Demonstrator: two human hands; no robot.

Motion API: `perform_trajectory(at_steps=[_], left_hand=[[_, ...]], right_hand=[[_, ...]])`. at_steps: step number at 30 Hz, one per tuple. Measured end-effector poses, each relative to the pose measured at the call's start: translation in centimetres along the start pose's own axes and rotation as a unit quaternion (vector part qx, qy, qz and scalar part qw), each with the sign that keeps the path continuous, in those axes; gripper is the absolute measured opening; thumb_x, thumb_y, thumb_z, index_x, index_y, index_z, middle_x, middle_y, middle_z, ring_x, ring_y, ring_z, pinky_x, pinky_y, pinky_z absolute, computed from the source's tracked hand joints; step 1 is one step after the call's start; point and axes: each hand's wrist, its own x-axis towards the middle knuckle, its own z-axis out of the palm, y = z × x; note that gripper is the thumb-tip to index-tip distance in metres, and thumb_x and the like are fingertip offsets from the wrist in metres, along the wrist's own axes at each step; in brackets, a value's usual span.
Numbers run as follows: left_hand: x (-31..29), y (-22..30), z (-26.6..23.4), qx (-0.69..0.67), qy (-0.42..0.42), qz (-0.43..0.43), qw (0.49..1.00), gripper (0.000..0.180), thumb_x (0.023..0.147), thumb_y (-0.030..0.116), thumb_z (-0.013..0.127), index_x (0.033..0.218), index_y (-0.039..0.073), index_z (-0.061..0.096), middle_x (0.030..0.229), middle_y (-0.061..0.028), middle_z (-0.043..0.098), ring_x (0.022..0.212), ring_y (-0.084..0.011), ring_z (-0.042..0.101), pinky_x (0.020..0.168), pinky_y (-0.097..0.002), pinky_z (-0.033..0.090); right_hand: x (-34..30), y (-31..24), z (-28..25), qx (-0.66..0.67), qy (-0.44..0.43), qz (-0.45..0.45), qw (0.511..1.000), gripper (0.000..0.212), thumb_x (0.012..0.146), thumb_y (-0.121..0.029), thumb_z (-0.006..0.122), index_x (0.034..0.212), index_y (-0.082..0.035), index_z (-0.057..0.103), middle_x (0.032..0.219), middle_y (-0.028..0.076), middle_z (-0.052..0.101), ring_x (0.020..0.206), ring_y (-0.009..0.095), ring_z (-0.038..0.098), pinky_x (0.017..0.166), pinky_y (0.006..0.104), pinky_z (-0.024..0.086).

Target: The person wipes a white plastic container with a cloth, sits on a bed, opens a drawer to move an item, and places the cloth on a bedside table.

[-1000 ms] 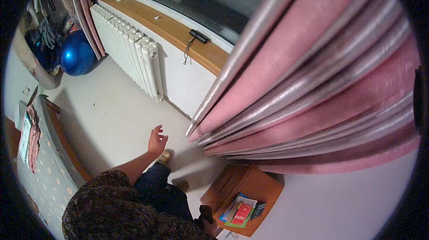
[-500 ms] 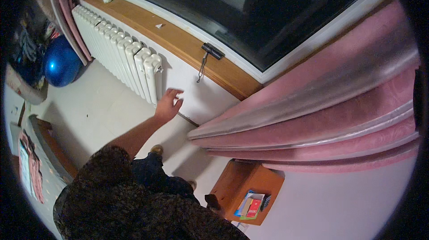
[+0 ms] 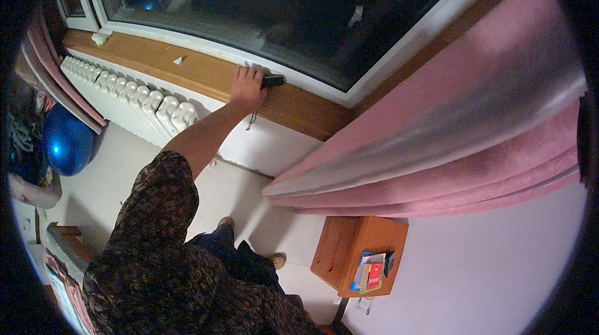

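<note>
My left hand [image 3: 248,90] rests on the wooden windowsill [image 3: 206,73], its fingers curled over a small black flashlight [image 3: 273,80]. One end of the flashlight sticks out to the right of the hand; the rest is covered by it. The flashlight's thin wrist strap [image 3: 251,121] dangles below the sill's front edge. My right hand is not in view.
A white radiator [image 3: 134,98] stands under the sill, left of my forearm. Pink curtains [image 3: 437,129] hang at the right, above a wooden nightstand [image 3: 349,247] bearing books [image 3: 373,276]. A blue ball [image 3: 67,141] lies at the far left. Behind the sill is a dark window [image 3: 249,10].
My left hand has moved forward from above the floor onto the windowsill and closed over the flashlight. The view has shifted, and the flashlight's strap now hangs below my hand.
</note>
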Motion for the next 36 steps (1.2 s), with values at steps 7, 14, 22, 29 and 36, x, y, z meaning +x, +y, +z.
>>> perform_trajectory(at_steps=[7,14,22,29,36], left_hand=[[-2.9,2.2,-2.4,-0.076,0.136,0.015,0.988,0.035,0.083,0.025,0.064,0.107,0.002,0.052,0.103,-0.0184,0.053,0.102,-0.0378,0.049,0.096,-0.0486,0.035],[-18.0,5.6,-3.3,-0.377,0.045,-0.117,0.918,0.024,0.089,0.019,0.056,0.101,0.0,0.049,0.087,-0.0167,0.05,0.079,-0.0326,0.05,0.069,-0.04,0.042],[-32.0,10.3,-3.2,-0.365,-0.266,-0.136,0.882,0.025,0.09,0.024,0.058,0.095,0.0,0.055,0.079,-0.0117,0.055,0.071,-0.0239,0.052,0.065,-0.036,0.043],[-33.9,18.1,-0.5,-0.32,-0.454,-0.03,0.831,0.029,0.088,0.028,0.061,0.093,0.0,0.058,0.073,-0.0121,0.056,0.067,-0.0249,0.054,0.063,-0.0357,0.044],[-34.5,29.7,7.8,-0.369,-0.58,-0.212,0.695,0.031,0.085,0.029,0.067,0.101,0.004,0.061,0.085,-0.0006,0.062,0.076,-0.0131,0.055,0.07,-0.0303,0.044]], right_hand=[[1.7,0.6,-0.1,0.05,0.0,0.002,0.999,0.032,0.079,-0.026,0.066,0.096,0.0,0.059,0.072,0.011,0.062,0.058,0.025,0.057,0.051,0.0377,0.045],[-0.4,3.0,1.0,0.154,0.018,-0.011,0.988,0.028,0.078,-0.025,0.068,0.093,-0.002,0.06,0.063,0.01,0.059,0.046,0.024,0.055,0.04,0.0369,0.042],[-4.4,4.3,-0.5,0.081,0.19,0.026,0.978,0.084,0.066,-0.032,0.078,0.133,-0.001,0.037,0.109,0.024,0.061,0.101,0.037,0.06,0.082,0.0423,0.051],[-1.1,1.7,-4.9,0.094,0.112,0.15,0.978,0.096,0.064,-0.036,0.078,0.139,-0.003,0.027,0.12,0.025,0.056,0.111,0.038,0.056,0.095,0.043,0.045],[4.2,5.8,-6.5,0.2,0.077,0.175,0.961,0.101,0.063,-0.035,0.079,0.139,0.0,0.023,0.117,0.029,0.056,0.11,0.039,0.056,0.093,0.0427,0.046]])
